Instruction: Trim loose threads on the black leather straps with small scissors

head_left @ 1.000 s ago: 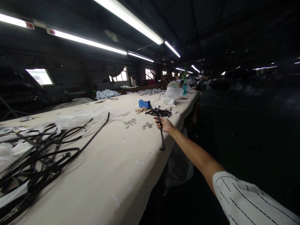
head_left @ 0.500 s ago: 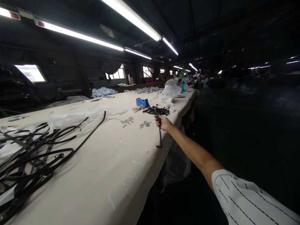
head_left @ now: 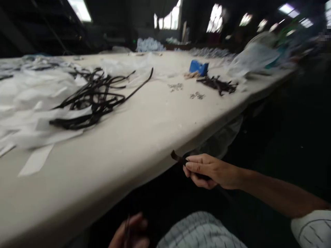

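My right hand [head_left: 207, 170] is closed around a dark strap [head_left: 178, 157], just off the table's near edge. One end of that strap sticks out past my thumb and fingertips; the rest is partly hidden by the hand and the dark floor. Low in the view, my left hand [head_left: 133, 231] is blurred, its fingers curled beside a thin dark strip that I cannot make out. On the table, a pile of short dark straps [head_left: 218, 84] lies next to a blue tape dispenser [head_left: 198, 67]. Two small clusters of metal pieces [head_left: 197, 95] lie nearer to me.
The long table [head_left: 144, 137] has a pale cover. To the left are tangled long black straps [head_left: 95, 96] on white sheets and strips [head_left: 38, 127]. A clear plastic bag [head_left: 254, 58] stands at the far right. Another plastic bag [head_left: 219, 137] hangs below the table edge.
The view has turned left and down. My right hand has come back from the strap pile toward my body with a dark strap in it. My left hand has come into view.
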The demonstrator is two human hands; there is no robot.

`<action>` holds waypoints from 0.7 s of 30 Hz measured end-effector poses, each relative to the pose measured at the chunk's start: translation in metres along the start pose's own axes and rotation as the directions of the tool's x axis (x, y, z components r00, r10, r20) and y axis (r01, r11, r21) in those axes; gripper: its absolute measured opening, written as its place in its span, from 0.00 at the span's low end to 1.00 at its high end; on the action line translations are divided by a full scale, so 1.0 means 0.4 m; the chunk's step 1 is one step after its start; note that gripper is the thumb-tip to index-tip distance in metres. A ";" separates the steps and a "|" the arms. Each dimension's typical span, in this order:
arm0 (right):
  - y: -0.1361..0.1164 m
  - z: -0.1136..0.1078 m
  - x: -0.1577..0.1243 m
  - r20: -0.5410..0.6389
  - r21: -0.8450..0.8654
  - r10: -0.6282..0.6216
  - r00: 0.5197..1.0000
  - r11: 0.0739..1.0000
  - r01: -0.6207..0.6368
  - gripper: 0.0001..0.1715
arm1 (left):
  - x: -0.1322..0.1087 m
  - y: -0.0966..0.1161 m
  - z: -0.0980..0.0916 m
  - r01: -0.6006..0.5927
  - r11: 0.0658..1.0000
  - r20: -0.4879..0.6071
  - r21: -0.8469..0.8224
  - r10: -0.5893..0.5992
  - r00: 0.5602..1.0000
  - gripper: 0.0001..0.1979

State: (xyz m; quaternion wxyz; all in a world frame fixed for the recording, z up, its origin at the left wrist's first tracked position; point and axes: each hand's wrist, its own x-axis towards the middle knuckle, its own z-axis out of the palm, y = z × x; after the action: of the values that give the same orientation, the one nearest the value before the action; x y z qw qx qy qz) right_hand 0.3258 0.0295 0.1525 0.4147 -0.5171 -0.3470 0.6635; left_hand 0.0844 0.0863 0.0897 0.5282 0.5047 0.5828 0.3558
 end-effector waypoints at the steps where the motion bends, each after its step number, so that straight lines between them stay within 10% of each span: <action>1: 0.036 0.038 0.001 0.053 -0.040 0.081 0.995 0.996 -0.079 0.17 | -0.017 -0.010 -0.019 0.029 0.999 -0.013 0.024 -0.028 1.000 0.21; 8: 0.199 0.152 0.036 0.193 -0.214 0.291 0.937 0.944 -0.249 0.17 | -0.034 -0.092 0.003 0.053 0.998 0.262 -0.041 -0.041 0.964 0.17; 21: 0.205 0.155 0.042 0.226 -0.253 0.407 0.885 0.902 -0.350 0.18 | -0.031 -0.189 -0.026 0.489 0.806 0.443 -0.334 -0.323 0.836 0.12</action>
State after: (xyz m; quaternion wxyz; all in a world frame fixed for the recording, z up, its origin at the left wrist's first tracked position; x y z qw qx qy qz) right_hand 0.2478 0.0090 0.0868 0.1690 -0.5184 -0.3591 0.7574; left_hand 0.0575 0.0578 0.0233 0.7904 0.2921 0.4757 0.2524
